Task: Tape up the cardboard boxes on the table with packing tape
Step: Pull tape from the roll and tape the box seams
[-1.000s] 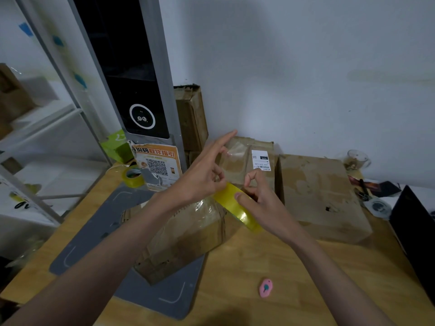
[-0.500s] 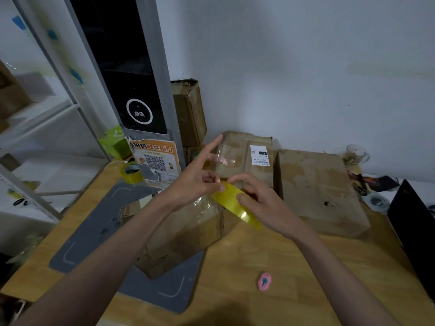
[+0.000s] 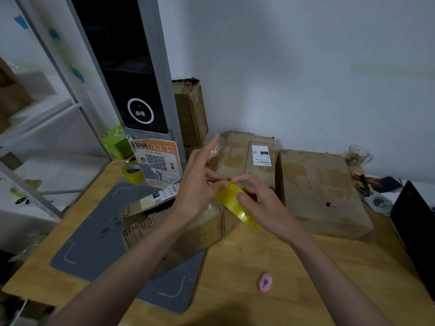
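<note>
Head view: both hands meet over the middle of the wooden surface (image 3: 294, 278), w/ a yellow translucent tape strip (image 3: 237, 205) stretched between them. Left hand (image 3: 197, 184): thumb + a fingertip pinch the strip's upper end, index finger sticks out straight, other fingers loose. Right hand (image 3: 261, 203): thumb pressed flat on the glossy strip, fingers curled round behind it, so grip is closed on the tape. Strip's lower end runs past the right palm, hanging free.

Just below the hands sits a worn cardboard box (image 3: 174, 231), corrugated edges ragged, partly wrapped in shiny clear film, resting on a flat grey mat (image 3: 94, 236) w/ rounded corners. Behind: a labelled box (image 3: 247, 156) w/ white sticker, and a broad flat box (image 3: 322, 191), surface peeled and patchy. A tall box (image 3: 190, 114) stands upright vs. the wall. Tape roll (image 3: 132, 171), yellow-green ring, lies left-rear near a QR-code card (image 3: 157, 163). Small pink oval item (image 3: 265, 282) lies on bare wood near the front.
</note>
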Demonstrator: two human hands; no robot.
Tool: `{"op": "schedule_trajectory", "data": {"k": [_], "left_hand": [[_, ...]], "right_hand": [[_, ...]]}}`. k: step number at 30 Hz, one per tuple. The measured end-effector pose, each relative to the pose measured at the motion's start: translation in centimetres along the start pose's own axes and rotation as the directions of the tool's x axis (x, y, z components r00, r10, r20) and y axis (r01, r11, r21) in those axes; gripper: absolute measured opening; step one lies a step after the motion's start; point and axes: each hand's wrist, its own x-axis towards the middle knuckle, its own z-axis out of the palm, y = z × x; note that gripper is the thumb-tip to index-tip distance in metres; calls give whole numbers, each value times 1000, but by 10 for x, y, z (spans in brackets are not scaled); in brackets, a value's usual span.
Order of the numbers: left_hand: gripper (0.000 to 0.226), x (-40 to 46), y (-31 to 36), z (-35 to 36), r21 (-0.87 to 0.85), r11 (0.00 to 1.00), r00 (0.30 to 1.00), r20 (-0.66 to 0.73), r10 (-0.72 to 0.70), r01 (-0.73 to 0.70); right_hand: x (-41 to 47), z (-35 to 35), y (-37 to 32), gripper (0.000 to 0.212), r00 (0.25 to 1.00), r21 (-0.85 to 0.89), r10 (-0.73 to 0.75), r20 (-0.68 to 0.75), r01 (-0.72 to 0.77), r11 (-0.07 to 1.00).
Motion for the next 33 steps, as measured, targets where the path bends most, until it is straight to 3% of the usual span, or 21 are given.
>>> {"op": "schedule_trajectory", "data": {"k": [5,12,17,21,25,29,33], "left_hand": [[99,-3,-5,10,72,997,998,-62,16,-12],[99,3,-6,12,173,985,996,91,-17,1],[100,2,3,16,233,972,984,177,-5,-37],[103,3,4,19,287,955,986,167,22,-70],[98,-2,7,21,320,942,985,164,45,-96],[93,0,3,15,254,964,991,127,46,-77],[97,6,-2,7,206,977,977,215,1,-46]], "right_hand": [[-1,2,5,26,999,-31,-19,-29,18,999],[-10,5,10,47,997,-55,63,42,-61,997],[-3,2,13,35,999,-158,46,-3,-45,986],[2,1,13,23,999,-233,42,-12,-44,972],[6,3,9,24,998,-297,45,34,-33,954],[4,7,13,21,998,-266,54,38,-42,963],[2,7,14,18,996,-214,68,52,-56,975]]}}
